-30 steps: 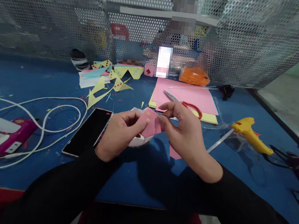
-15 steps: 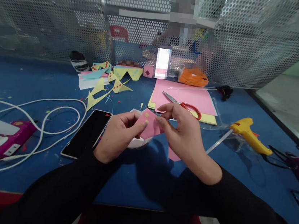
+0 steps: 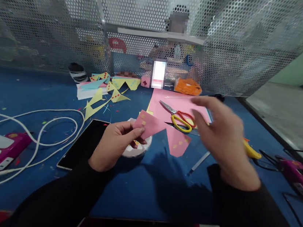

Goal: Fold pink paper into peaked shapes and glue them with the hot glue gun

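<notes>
Between thumb and fingers, my left hand (image 3: pixel 118 142) pinches the left part of a pink paper bow-shaped cutout (image 3: pixel 154 125) that carries small yellow squares. The cutout's right lobe hangs free above the blue table. To the right, my right hand (image 3: pixel 217 136) is raised with thumb and fingers apart, holding nothing, somewhat blurred. Red-and-yellow-handled scissors (image 3: pixel 180 120) lie on pink sheets (image 3: pixel 156 96) beyond the cutout. Under my left hand sits a round white container (image 3: pixel 136 150), partly covered, with small bits inside.
A phone (image 3: pixel 82 145) lies left, beside a white cable (image 3: pixel 41 133) and a purple power strip (image 3: pixel 0 150). Yellow paper cutouts (image 3: pixel 94 104) are at back left. A yellow glue gun (image 3: pixel 252 149) with a glue stick is right, near another purple strip (image 3: pixel 298 175). A perforated metal screen (image 3: pixel 141 13) stands behind.
My right hand has let go of the pink cutout and moved right. The cutout's right lobe now shows, and the scissors are more fully in view. The camera view has shifted slightly.
</notes>
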`<state>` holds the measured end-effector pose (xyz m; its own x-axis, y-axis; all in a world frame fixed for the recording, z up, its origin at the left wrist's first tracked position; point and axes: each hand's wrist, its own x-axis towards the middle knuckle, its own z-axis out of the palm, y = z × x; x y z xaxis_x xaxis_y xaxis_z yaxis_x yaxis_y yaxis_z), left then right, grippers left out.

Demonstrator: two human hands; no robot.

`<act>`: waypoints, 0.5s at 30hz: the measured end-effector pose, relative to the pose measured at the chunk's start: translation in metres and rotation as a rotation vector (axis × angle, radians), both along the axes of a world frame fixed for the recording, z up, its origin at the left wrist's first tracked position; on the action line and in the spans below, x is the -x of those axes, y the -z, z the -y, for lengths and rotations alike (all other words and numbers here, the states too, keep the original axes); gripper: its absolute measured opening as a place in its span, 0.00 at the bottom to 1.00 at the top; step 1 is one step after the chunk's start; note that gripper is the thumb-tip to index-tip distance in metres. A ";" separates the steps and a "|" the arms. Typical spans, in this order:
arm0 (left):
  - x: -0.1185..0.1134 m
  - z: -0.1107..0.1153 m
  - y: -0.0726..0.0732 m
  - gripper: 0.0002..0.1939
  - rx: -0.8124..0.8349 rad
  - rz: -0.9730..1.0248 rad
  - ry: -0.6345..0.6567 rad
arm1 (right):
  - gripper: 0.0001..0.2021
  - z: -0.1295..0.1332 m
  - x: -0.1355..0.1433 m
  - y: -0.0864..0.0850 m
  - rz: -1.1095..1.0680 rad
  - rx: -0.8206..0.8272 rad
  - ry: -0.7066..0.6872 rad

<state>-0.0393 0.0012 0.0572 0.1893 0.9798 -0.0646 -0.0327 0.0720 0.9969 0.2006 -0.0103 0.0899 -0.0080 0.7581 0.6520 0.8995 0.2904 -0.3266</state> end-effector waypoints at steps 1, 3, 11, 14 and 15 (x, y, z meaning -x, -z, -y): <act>0.000 0.000 0.001 0.10 0.009 0.016 -0.013 | 0.15 0.005 -0.019 -0.003 0.099 0.012 0.152; 0.001 -0.001 0.004 0.10 0.020 0.041 -0.039 | 0.19 0.015 -0.059 -0.001 0.273 0.167 0.450; 0.000 -0.002 0.006 0.13 0.043 0.042 -0.043 | 0.09 0.024 -0.143 0.050 0.553 0.902 0.690; -0.001 -0.001 0.004 0.14 0.052 0.034 -0.055 | 0.10 0.024 -0.144 0.055 0.555 0.854 0.713; -0.001 -0.001 0.003 0.14 0.057 0.029 -0.054 | 0.10 0.024 -0.143 0.055 0.555 0.842 0.720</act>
